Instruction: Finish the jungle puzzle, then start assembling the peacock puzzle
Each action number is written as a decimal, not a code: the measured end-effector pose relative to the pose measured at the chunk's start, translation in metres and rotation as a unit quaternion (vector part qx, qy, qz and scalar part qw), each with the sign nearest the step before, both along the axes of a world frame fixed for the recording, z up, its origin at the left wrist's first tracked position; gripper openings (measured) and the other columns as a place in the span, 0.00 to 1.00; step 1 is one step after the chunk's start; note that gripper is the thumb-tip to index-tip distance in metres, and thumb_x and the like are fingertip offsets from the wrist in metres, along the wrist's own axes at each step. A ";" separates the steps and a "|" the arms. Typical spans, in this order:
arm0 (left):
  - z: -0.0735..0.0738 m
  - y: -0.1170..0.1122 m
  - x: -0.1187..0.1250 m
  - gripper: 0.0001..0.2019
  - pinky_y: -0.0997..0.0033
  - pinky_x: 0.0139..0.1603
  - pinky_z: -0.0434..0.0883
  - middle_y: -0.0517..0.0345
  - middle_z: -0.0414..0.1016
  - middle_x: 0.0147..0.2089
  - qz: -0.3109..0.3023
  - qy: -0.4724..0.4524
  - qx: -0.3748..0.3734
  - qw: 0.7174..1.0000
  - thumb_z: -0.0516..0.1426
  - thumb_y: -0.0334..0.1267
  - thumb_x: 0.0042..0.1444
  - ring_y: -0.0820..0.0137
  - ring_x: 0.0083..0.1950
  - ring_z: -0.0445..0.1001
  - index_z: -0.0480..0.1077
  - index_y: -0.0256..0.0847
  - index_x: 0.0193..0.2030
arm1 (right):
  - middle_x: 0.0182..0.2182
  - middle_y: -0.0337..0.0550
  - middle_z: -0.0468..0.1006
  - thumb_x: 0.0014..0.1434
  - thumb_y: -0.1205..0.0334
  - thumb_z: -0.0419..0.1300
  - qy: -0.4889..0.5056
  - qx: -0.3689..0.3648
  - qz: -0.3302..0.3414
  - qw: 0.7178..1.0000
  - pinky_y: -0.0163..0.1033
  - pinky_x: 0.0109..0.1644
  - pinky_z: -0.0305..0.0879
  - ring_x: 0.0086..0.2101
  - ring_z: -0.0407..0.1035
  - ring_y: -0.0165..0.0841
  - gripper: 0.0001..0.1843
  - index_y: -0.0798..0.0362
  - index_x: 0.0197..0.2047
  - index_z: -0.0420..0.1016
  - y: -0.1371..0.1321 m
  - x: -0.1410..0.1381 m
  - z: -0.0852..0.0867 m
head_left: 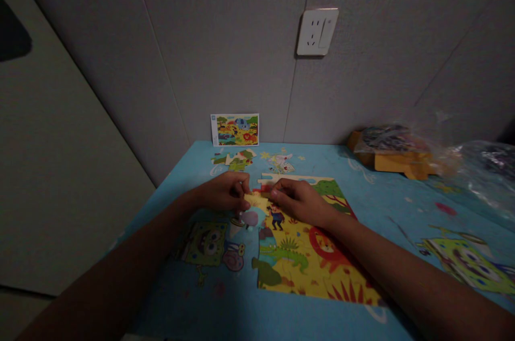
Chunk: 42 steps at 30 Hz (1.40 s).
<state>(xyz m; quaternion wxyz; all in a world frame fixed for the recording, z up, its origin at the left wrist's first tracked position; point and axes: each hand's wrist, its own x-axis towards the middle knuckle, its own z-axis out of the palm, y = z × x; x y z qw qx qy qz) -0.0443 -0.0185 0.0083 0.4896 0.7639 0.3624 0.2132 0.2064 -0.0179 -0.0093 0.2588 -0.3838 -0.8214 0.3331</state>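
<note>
A partly assembled jigsaw puzzle (295, 260) lies on the blue table, showing a lion, a crocodile and a small figure. At its left edge is a yellow puzzle piece (256, 200), just above a purple hippo. My left hand (227, 191) is closed, with thumb and forefinger pinching the left side of that piece. My right hand (301, 200) rests over the upper part of the puzzle, its fingers curled and pressed together at the seam beside the piece. The right fingertips partly cover the puzzle there. Loose puzzle pieces (240, 160) lie beyond my left hand.
A picture card (237, 131) of the animal scene leans against the wall. At the back right sits an orange box (396, 163) with clear plastic wrapping (475, 169) around it. Cartoon prints decorate the tablecloth (201, 303). A wall socket (317, 32) is above.
</note>
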 end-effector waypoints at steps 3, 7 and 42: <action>0.008 -0.002 -0.004 0.16 0.79 0.21 0.62 0.65 0.73 0.20 -0.003 0.042 0.001 0.999 0.66 0.40 0.45 0.72 0.22 0.73 0.61 0.40 0.31 | 0.22 0.38 0.68 0.63 0.48 0.52 -0.013 0.007 -0.001 1.000 0.34 0.27 0.50 0.23 0.58 0.28 0.18 0.54 0.33 0.70 0.000 0.000 0.000; 0.014 -0.003 -0.004 0.15 0.77 0.24 0.65 0.62 0.76 0.23 -0.015 0.015 -0.032 0.999 0.63 0.45 0.50 0.73 0.23 0.74 0.62 0.40 0.31 | 0.22 0.38 0.69 0.64 0.47 0.51 -0.025 0.018 -0.005 1.000 0.34 0.27 0.49 0.23 0.59 0.28 0.20 0.54 0.34 0.71 0.002 0.001 -0.002; 0.014 -0.004 -0.003 0.08 0.79 0.18 0.58 0.66 0.69 0.17 -0.021 0.155 -0.042 0.987 0.59 0.39 0.52 0.76 0.16 0.65 0.65 0.38 0.30 | 0.19 0.35 0.65 0.62 0.49 0.54 -0.062 0.020 0.006 0.998 0.34 0.26 0.46 0.22 0.56 0.26 0.18 0.54 0.30 0.71 0.003 0.001 0.000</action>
